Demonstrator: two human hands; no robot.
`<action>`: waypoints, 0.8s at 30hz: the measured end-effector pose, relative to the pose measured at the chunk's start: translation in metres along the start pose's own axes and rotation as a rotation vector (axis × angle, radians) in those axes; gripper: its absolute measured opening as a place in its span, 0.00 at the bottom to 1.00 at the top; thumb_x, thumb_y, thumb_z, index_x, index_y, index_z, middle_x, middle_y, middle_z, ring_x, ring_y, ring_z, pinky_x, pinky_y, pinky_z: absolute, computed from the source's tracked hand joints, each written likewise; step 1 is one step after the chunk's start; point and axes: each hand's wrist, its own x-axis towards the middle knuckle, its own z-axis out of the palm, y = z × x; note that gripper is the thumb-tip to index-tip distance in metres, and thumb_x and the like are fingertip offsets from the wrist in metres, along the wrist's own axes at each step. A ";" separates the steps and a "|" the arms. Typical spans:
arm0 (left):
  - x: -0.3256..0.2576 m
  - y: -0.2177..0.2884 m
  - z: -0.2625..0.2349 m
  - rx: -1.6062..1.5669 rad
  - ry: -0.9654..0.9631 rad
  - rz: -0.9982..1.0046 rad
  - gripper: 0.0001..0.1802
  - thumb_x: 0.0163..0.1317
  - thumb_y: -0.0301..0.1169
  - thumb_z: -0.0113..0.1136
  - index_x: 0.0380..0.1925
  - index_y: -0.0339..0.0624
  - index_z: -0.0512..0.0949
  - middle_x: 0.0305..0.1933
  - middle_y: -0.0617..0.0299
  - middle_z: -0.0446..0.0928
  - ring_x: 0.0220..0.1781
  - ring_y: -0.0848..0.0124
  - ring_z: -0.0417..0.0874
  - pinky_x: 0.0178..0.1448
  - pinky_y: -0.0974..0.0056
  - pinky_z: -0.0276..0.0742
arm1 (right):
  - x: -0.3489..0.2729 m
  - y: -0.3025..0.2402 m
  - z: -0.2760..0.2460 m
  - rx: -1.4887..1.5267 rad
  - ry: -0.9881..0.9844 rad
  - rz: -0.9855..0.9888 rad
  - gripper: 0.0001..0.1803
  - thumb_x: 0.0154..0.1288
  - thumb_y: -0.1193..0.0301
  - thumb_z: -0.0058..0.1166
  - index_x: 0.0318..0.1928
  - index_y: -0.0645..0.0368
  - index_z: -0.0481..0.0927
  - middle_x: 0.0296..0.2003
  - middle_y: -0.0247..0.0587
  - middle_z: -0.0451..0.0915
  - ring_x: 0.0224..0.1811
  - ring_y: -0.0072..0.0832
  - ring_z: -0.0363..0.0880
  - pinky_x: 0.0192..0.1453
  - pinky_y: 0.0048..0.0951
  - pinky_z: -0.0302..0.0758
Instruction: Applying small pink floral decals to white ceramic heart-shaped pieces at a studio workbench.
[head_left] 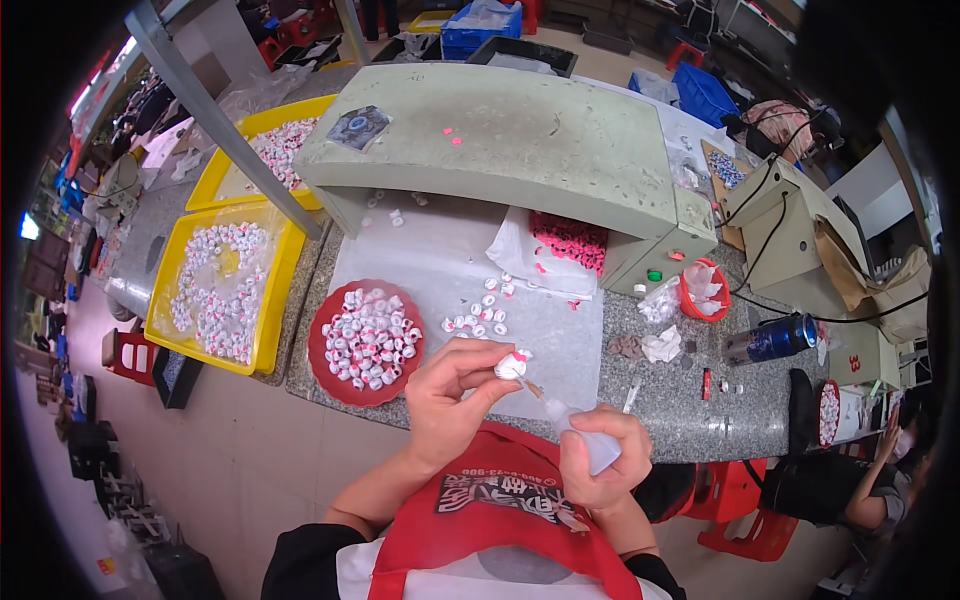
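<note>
Pinched between the thumb and fingers of my left hand point(447, 393) is a small white piece with pink marks point(513, 365). My right hand point(602, 488) is wrapped round a translucent squeeze bottle point(597, 448), tilted with its thin nozzle close to the white piece. Whether the tip touches it I cannot tell. Left of my left hand, a red scalloped plate point(319, 344) is heaped with similar white and pink pieces. Several loose white pieces point(480, 321) lie on white paper point(560, 350) beyond my hands. Bright pink pieces point(568, 243) lie in a bag behind them.
A pale green metal housing point(500, 130) spans the back of the bench. Yellow trays point(270, 330) of white pieces stand left, near a metal post point(225, 125). To the right are a red cup point(690, 300), crumpled tissue point(661, 345) and a blue bottle point(785, 337). Another person point(860, 495) sits far right.
</note>
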 end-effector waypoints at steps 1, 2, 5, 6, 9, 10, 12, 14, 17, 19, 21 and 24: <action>0.000 0.000 0.000 0.007 -0.004 0.003 0.15 0.45 0.10 0.57 0.36 0.27 0.73 0.43 0.49 0.71 0.44 0.65 0.77 0.47 0.68 0.78 | 0.000 0.000 0.000 0.008 -0.001 0.008 0.11 0.40 0.83 0.55 0.30 0.66 0.72 0.19 0.41 0.76 0.14 0.29 0.73 0.17 0.24 0.69; 0.001 -0.001 0.000 0.013 -0.008 0.006 0.15 0.45 0.10 0.57 0.36 0.27 0.73 0.43 0.49 0.71 0.44 0.65 0.77 0.47 0.68 0.78 | 0.001 0.001 0.000 0.016 -0.001 0.016 0.11 0.41 0.83 0.55 0.30 0.66 0.72 0.19 0.41 0.76 0.15 0.29 0.73 0.18 0.24 0.69; 0.002 -0.002 -0.001 0.018 -0.004 0.002 0.14 0.45 0.10 0.57 0.35 0.27 0.73 0.42 0.49 0.71 0.44 0.65 0.77 0.47 0.69 0.79 | 0.003 0.002 0.001 0.000 -0.021 -0.010 0.11 0.41 0.83 0.55 0.30 0.66 0.72 0.20 0.41 0.76 0.15 0.29 0.74 0.18 0.24 0.69; 0.002 -0.002 -0.001 0.018 -0.005 0.001 0.14 0.45 0.10 0.57 0.35 0.27 0.73 0.42 0.49 0.71 0.44 0.65 0.77 0.47 0.69 0.79 | 0.004 0.002 0.002 0.000 -0.021 -0.009 0.11 0.41 0.83 0.55 0.30 0.66 0.72 0.20 0.41 0.76 0.15 0.29 0.74 0.18 0.24 0.69; 0.003 -0.002 -0.002 0.050 -0.023 -0.003 0.14 0.45 0.10 0.57 0.35 0.27 0.73 0.42 0.49 0.71 0.44 0.65 0.77 0.46 0.69 0.79 | 0.007 0.002 0.002 -0.001 -0.029 -0.025 0.11 0.41 0.83 0.55 0.29 0.65 0.72 0.19 0.41 0.76 0.15 0.29 0.74 0.18 0.24 0.69; 0.004 -0.002 -0.003 0.071 -0.024 -0.002 0.14 0.45 0.10 0.57 0.35 0.27 0.73 0.42 0.49 0.71 0.44 0.65 0.77 0.46 0.69 0.79 | 0.009 0.000 0.001 -0.004 -0.056 -0.015 0.10 0.41 0.83 0.55 0.29 0.65 0.72 0.19 0.40 0.76 0.15 0.29 0.74 0.18 0.24 0.69; 0.005 -0.003 -0.003 0.092 -0.027 -0.001 0.14 0.45 0.10 0.57 0.34 0.27 0.74 0.43 0.49 0.72 0.44 0.65 0.77 0.46 0.69 0.79 | 0.011 -0.001 -0.001 -0.007 -0.082 -0.004 0.10 0.41 0.82 0.55 0.29 0.65 0.72 0.19 0.40 0.76 0.15 0.29 0.74 0.19 0.24 0.70; 0.005 -0.003 -0.003 0.076 -0.015 0.004 0.13 0.45 0.10 0.57 0.35 0.27 0.73 0.42 0.49 0.72 0.44 0.65 0.77 0.47 0.69 0.78 | 0.013 -0.001 -0.003 -0.024 -0.104 -0.007 0.09 0.42 0.82 0.55 0.29 0.64 0.72 0.19 0.40 0.76 0.15 0.29 0.74 0.19 0.24 0.70; 0.006 -0.002 -0.003 -0.012 -0.028 -0.084 0.16 0.44 0.08 0.55 0.36 0.29 0.72 0.45 0.48 0.70 0.47 0.63 0.76 0.48 0.66 0.78 | 0.013 0.000 -0.004 -0.038 -0.082 0.003 0.09 0.43 0.81 0.55 0.28 0.64 0.72 0.19 0.39 0.76 0.15 0.29 0.74 0.19 0.24 0.69; 0.007 -0.001 -0.003 -0.081 -0.038 -0.143 0.16 0.46 0.09 0.55 0.37 0.28 0.71 0.45 0.47 0.71 0.46 0.64 0.76 0.49 0.67 0.77 | 0.014 0.001 -0.004 -0.045 -0.071 -0.016 0.09 0.43 0.81 0.55 0.28 0.64 0.72 0.19 0.40 0.76 0.15 0.29 0.74 0.19 0.24 0.69; 0.008 -0.002 -0.005 -0.150 -0.047 -0.201 0.16 0.47 0.10 0.55 0.39 0.27 0.70 0.45 0.47 0.72 0.46 0.65 0.77 0.50 0.67 0.76 | 0.014 0.002 -0.005 -0.052 -0.059 -0.036 0.09 0.43 0.82 0.55 0.28 0.65 0.72 0.19 0.40 0.76 0.15 0.29 0.74 0.19 0.24 0.69; 0.008 -0.005 -0.007 -0.198 -0.075 -0.264 0.17 0.47 0.10 0.55 0.40 0.28 0.69 0.46 0.46 0.72 0.47 0.65 0.76 0.50 0.67 0.75 | 0.013 0.002 -0.006 -0.033 -0.044 -0.031 0.08 0.43 0.82 0.55 0.28 0.65 0.72 0.19 0.40 0.76 0.15 0.29 0.74 0.18 0.24 0.69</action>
